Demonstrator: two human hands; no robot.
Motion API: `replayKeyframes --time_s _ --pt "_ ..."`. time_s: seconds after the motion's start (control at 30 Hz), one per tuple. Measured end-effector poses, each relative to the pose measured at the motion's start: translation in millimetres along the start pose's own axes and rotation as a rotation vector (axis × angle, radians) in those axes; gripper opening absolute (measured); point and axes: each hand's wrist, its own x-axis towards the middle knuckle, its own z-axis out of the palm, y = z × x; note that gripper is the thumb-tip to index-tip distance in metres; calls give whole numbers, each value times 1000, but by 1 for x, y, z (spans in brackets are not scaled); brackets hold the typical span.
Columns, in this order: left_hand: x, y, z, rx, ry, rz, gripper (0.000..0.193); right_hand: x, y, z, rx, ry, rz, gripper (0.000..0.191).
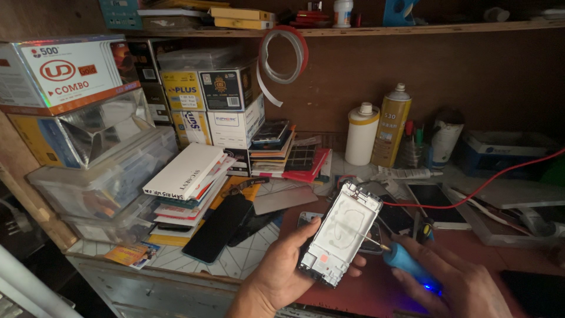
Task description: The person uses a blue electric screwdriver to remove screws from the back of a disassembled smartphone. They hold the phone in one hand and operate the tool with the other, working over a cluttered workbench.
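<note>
A white phone frame (343, 234), inner side up, lies tilted in the left hand (281, 267), fingers curled round its lower edge. Just right of it, the right hand (456, 282) grips a blue-handled screwdriver (406, 261), tip touching the frame. A black phone (218, 227) lies farther left of the left hand.

Cluttered tiled bench (247, 259), black phone (218, 228), stacked boxes (226, 103), white bottle (361, 134), spray can (391, 126)

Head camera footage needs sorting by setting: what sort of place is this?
Probably a phone repair bench: the left hand holds an opened phone frame, the right hand a blue screwdriver, beside stacked parts boxes.
</note>
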Motion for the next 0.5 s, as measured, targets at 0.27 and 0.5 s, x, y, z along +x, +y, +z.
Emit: replayKeyframes --time_s 0.27,0.5 --pt "0 0 -1 2 3 -8 67 -1 0 2 -26 1 26 67" --pt "0 -1 -1 11 7 -8 68 1 6 7 -30 62 -12 65"
